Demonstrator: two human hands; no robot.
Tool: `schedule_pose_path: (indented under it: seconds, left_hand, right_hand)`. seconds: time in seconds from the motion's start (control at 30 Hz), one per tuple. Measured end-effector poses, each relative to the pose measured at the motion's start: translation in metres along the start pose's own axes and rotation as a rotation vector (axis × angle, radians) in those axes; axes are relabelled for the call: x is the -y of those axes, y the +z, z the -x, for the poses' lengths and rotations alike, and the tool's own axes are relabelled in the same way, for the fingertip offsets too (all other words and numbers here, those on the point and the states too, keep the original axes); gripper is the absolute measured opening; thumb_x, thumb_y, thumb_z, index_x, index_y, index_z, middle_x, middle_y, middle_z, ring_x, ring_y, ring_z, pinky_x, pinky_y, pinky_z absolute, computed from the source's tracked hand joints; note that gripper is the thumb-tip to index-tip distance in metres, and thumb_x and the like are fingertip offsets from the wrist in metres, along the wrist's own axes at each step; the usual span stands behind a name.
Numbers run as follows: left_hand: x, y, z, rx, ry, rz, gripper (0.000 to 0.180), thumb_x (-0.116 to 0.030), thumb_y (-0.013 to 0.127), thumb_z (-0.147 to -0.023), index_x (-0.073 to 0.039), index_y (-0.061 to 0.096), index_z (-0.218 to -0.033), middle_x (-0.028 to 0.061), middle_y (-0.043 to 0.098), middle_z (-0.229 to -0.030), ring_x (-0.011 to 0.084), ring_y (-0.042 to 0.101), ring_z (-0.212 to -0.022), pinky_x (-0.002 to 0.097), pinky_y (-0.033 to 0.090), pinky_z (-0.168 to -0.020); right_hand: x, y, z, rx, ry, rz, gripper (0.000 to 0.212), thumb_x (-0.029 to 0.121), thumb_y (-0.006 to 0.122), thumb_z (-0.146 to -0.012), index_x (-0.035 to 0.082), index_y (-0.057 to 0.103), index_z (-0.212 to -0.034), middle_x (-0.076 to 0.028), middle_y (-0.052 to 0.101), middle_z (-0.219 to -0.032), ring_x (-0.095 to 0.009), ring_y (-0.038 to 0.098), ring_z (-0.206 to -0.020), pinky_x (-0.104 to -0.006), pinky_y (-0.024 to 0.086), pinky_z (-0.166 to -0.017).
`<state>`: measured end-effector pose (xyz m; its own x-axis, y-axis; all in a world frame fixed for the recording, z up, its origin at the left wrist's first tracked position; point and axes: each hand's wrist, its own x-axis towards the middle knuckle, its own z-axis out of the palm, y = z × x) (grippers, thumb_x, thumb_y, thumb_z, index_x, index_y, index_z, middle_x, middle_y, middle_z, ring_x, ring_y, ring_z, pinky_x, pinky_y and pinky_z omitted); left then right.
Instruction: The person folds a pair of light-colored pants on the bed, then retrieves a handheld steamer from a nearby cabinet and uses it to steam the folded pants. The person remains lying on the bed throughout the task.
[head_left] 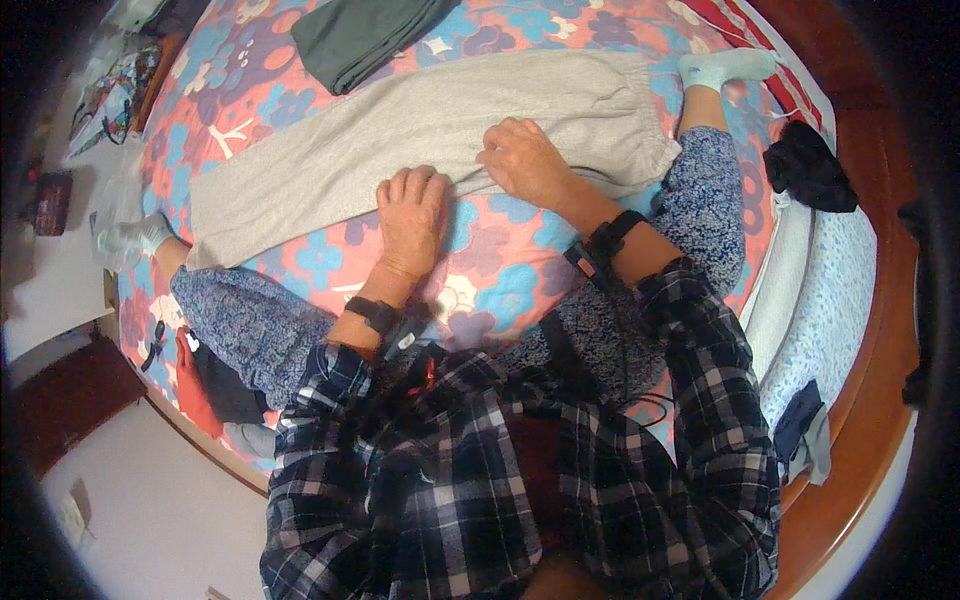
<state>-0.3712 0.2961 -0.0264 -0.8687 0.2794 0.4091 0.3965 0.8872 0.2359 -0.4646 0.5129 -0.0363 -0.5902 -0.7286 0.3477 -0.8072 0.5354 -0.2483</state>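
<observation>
A pair of light grey-beige trousers (330, 150) lies stretched across the bed in front of me, folded lengthwise into one long strip. Its gathered elastic end (655, 125) is at the right, and the straight end lies at the left by my shin. Along the near edge, my left hand (413, 215) is closed, its curled fingers on the cloth. My right hand (525, 160) is a little farther right and farther in, thumb and fingers pinching the fabric, which wrinkles around it. The fingertips of both hands are partly hidden.
Beyond the trousers lies a folded dark green garment (365, 40) on the flowered bedsheet (505, 300). My legs spread to either side. At right are a black cloth item (812, 168) and a pale blue patterned pillow (830, 290); red and black clothes (200, 390) lie at left.
</observation>
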Motion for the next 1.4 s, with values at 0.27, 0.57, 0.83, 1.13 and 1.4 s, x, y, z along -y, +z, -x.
schedule_pose_path:
  seconds: [0.27, 0.57, 0.83, 1.13, 1.4]
  left_hand:
    - [0.044, -0.002, -0.014, 0.027, -0.117, 0.151, 0.023, -0.004, 0.065, -0.081, -0.006, 0.065, -0.103, 0.0118, 0.065, -0.098, 0.033, 0.06, -0.1, 0.0444, 0.043, -0.089]
    - [0.042, -0.02, -0.018, -0.123, 0.036, 0.183, 0.026, -0.003, 0.064, -0.08, -0.005, 0.064, -0.106, 0.0126, 0.063, -0.098, 0.0342, 0.06, -0.094, 0.0446, 0.048, -0.084]
    - [0.011, -0.007, 0.003, 0.089, 0.093, 0.277, 0.041, -0.01, 0.065, -0.086, -0.002, 0.059, -0.125, 0.0166, 0.061, -0.118, 0.0357, 0.054, -0.113, 0.0463, 0.042, -0.099]
    - [0.007, 0.037, -0.033, 0.233, 0.193, 0.304, 0.029, -0.023, 0.057, -0.096, -0.005, 0.065, -0.118, 0.0189, 0.061, -0.122, 0.0368, 0.054, -0.117, 0.0463, 0.04, -0.1]
    - [0.022, 0.088, -0.083, 0.773, -0.323, 0.538, 0.041, -0.037, 0.049, -0.098, -0.007, 0.066, -0.119, 0.0208, 0.064, -0.128, 0.0406, 0.061, -0.118, 0.0504, 0.05, -0.094]
  right_hand:
    - [0.011, -0.009, -0.013, -0.156, 0.005, 0.012, 0.042, 0.031, 0.079, -0.073, 0.014, 0.069, -0.11, -0.004, 0.061, -0.107, -0.024, 0.056, -0.105, -0.0414, 0.043, -0.091]
    - [0.036, 0.012, -0.046, 0.006, 0.015, 0.177, 0.019, 0.022, 0.072, -0.08, 0.013, 0.075, -0.097, -0.006, 0.064, -0.09, -0.025, 0.062, -0.097, -0.0417, 0.047, -0.085]
    - [0.019, -0.005, -0.062, -0.232, 0.136, -0.044, 0.017, 0.018, 0.069, -0.081, 0.013, 0.075, -0.097, -0.008, 0.063, -0.086, -0.03, 0.066, -0.085, -0.0431, 0.054, -0.074]
    - [0.021, -0.02, -0.063, -0.242, 0.064, -0.047, 0.018, 0.016, 0.067, -0.08, 0.012, 0.075, -0.096, -0.008, 0.061, -0.084, -0.029, 0.064, -0.08, -0.0419, 0.053, -0.069]
    - [0.023, -0.024, -0.059, -0.239, 0.004, -0.104, 0.02, 0.013, 0.067, -0.078, 0.009, 0.073, -0.096, -0.008, 0.06, -0.083, -0.028, 0.062, -0.08, -0.0409, 0.052, -0.07]
